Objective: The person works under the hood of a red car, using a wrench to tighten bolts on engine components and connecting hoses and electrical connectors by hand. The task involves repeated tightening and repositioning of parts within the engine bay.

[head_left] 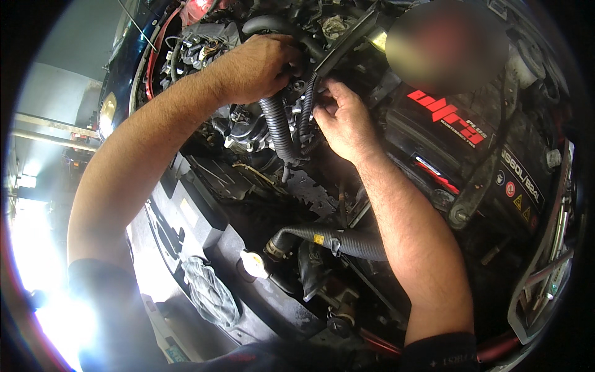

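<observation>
Both my hands are inside an engine bay, over the top of the engine. My left hand (263, 67) is closed, with fingers curled down beside a thick black hose (273, 25); what its fingertips hold is hidden. A wide black corrugated conduit (277, 124) runs down just below it. To the right, my right hand (346, 121) has its fingers bent in a pinch next to a thinner corrugated tube (308, 102). Whatever lies between those fingertips cannot be made out. Engine parts (248, 127) with connectors lie between and under my hands.
A large black battery (403, 127) stands right of my right forearm. Nearer me are a curved radiator hose (341, 240), a pale round cap (253, 265) and a crumpled grey cloth-like item (211, 291). A tray with metal tools (548, 279) sits at the right edge. Bright light glares lower left.
</observation>
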Demonstrator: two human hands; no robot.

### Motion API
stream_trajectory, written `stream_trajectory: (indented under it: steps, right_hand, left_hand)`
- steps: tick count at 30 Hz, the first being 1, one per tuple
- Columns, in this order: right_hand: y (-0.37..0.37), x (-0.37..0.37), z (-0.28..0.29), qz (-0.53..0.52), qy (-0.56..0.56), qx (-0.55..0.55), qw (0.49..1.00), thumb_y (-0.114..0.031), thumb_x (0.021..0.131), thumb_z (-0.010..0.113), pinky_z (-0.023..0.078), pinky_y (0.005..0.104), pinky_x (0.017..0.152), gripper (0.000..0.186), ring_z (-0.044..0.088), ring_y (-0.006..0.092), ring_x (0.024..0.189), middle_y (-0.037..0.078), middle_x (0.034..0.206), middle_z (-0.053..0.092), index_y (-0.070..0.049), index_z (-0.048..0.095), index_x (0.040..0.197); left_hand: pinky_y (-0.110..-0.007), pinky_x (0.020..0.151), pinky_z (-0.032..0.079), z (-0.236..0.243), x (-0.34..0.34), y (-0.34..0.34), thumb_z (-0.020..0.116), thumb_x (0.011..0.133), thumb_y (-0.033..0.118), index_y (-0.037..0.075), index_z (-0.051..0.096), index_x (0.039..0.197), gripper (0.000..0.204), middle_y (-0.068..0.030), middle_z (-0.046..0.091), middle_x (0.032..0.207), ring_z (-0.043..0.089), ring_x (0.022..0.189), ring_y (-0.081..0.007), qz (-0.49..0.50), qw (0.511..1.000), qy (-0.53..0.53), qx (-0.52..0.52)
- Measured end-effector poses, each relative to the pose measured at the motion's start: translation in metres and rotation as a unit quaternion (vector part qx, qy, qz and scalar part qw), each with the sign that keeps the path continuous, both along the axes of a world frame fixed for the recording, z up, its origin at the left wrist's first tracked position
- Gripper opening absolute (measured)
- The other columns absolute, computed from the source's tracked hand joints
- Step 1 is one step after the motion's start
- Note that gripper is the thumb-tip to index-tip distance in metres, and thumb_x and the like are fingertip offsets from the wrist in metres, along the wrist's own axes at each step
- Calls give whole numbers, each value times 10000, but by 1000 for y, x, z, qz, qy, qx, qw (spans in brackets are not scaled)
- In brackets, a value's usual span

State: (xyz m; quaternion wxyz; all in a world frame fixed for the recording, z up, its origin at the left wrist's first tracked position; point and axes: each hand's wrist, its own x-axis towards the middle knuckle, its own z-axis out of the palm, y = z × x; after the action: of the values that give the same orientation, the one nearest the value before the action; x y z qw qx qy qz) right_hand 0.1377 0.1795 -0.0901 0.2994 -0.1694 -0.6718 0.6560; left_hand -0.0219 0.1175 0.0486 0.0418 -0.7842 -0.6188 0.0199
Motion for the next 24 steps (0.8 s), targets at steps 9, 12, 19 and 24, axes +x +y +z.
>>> stream_trajectory:
  steps: [9,12,19,24]
  right_hand:
    - [-1,0,0,1,16,-7,1000,-9,843,620,529,332,730,317,649,177,770,88,875,665,-52,595,1157]
    - [0,0,-1,6,14,-6,1000,-8,834,625,528,326,727,320,646,172,760,88,880,665,-43,596,1150]
    - [0,1,5,1,12,-17,1000,-8,827,611,526,308,713,323,628,149,723,87,917,670,-19,597,1149]
    - [-1,4,10,1,8,-15,1000,-13,830,601,524,298,704,317,624,134,719,86,931,672,-13,599,1147]
  left_hand:
    - [-397,905,510,1,3,-1,677,756,83,57,688,997,242,-123,637,1053,641,1004,-303,29,999,-9,-13]
    - [-400,911,504,0,3,-1,679,761,100,63,690,1003,245,-114,630,1074,631,1025,-301,16,1000,21,-7]
    - [-401,906,502,-4,0,0,666,776,109,61,689,1011,241,-122,626,1077,629,1026,-301,4,1000,25,8]
    - [-406,897,502,-2,0,0,657,783,109,46,687,996,225,-127,627,1050,633,1002,-310,6,1000,15,15]
